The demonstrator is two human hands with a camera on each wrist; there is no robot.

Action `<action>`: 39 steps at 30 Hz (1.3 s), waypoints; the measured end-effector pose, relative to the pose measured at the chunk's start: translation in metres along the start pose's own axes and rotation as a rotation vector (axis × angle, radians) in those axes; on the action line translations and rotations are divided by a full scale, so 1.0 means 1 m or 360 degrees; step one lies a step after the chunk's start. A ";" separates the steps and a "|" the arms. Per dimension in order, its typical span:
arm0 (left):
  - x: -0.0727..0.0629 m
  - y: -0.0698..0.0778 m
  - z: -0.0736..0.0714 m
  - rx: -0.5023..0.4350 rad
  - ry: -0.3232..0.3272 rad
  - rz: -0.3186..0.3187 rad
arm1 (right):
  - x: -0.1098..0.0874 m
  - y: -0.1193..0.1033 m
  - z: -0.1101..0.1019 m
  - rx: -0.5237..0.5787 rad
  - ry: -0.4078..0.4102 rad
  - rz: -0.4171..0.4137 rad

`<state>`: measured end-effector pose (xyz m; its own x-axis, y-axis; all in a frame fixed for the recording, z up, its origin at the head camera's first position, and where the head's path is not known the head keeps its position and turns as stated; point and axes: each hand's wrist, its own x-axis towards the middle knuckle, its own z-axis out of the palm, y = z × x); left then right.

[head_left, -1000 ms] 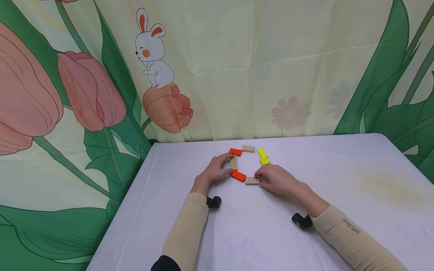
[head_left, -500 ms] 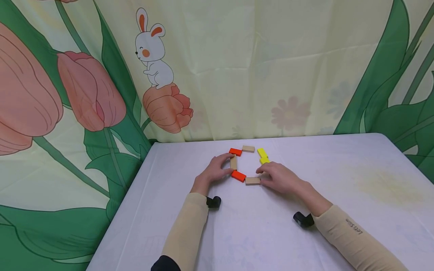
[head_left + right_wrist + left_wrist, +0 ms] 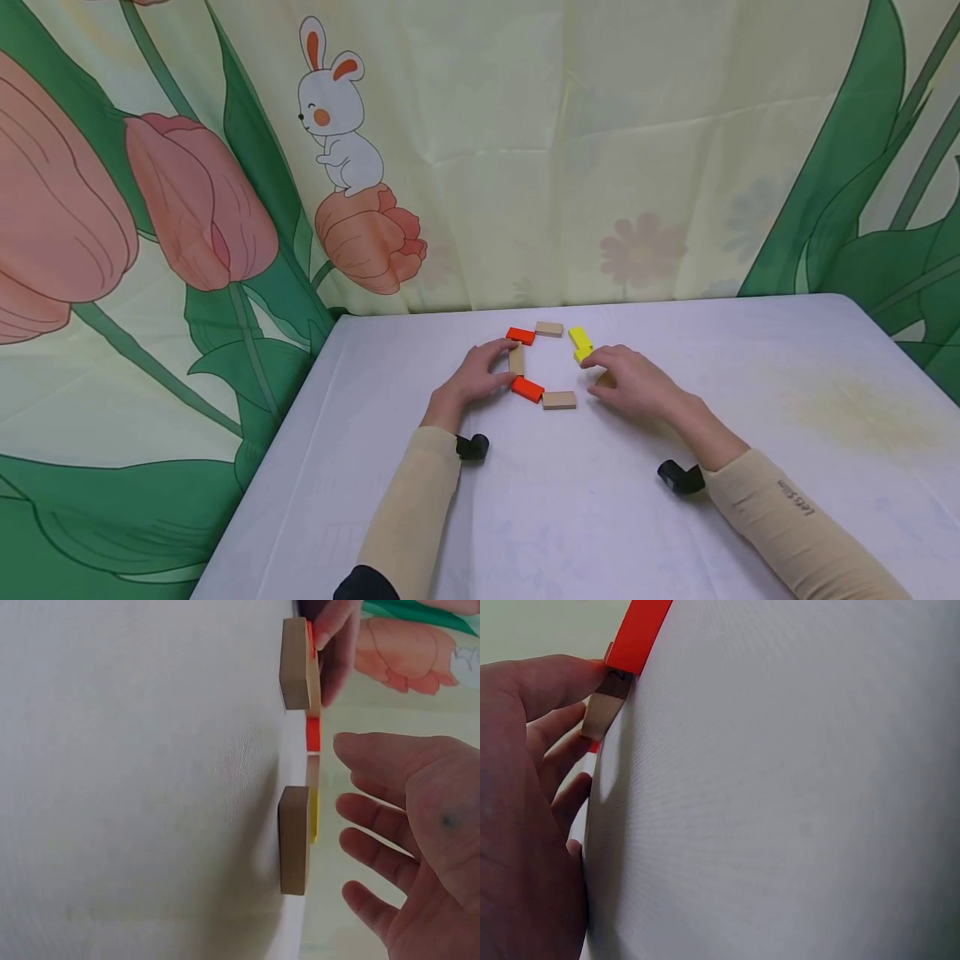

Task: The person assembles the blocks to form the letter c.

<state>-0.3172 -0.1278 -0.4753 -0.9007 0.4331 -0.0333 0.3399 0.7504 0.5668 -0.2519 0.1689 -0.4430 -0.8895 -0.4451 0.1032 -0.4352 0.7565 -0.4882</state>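
Note:
In the head view my left hand holds a plain wooden block at the ring's left side, thumb and fingers at its two ends. Red blocks lie at that block's ends, a far one and a near one. My right hand hovers above another wooden block, fingers spread and apart from it in the right wrist view. By its fingertips in the head view lie two yellow blocks, a far one and a near one, the latter partly covered.
Two more wooden blocks lie flat in the ring, one at the back and one at the front. A white cloth covers the table. A printed curtain hangs behind the far edge.
My right hand has left the front wooden block and moved right and away from me, beside the near yellow block. My left hand has stayed in place.

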 end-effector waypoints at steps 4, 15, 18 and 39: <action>-0.001 0.000 0.000 -0.0002 0.0001 0.0010 | 0.000 0.005 -0.001 -0.0014 0.0010 0.0032; -0.001 -0.001 0.000 0.0002 0.0017 0.0038 | 0.000 0.016 0.000 -0.0131 0.0028 0.0116; -0.001 0.000 -0.001 0.0005 0.0012 0.0029 | -0.001 0.018 0.000 -0.0149 0.0015 0.0128; 0.000 -0.001 0.000 0.0016 -0.0004 -0.0003 | -0.006 0.025 -0.001 -0.0238 0.0009 0.0102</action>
<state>-0.3174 -0.1282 -0.4762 -0.9006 0.4331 -0.0366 0.3410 0.7561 0.5587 -0.2575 0.1914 -0.4549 -0.9167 -0.3913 0.0809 -0.3930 0.8462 -0.3598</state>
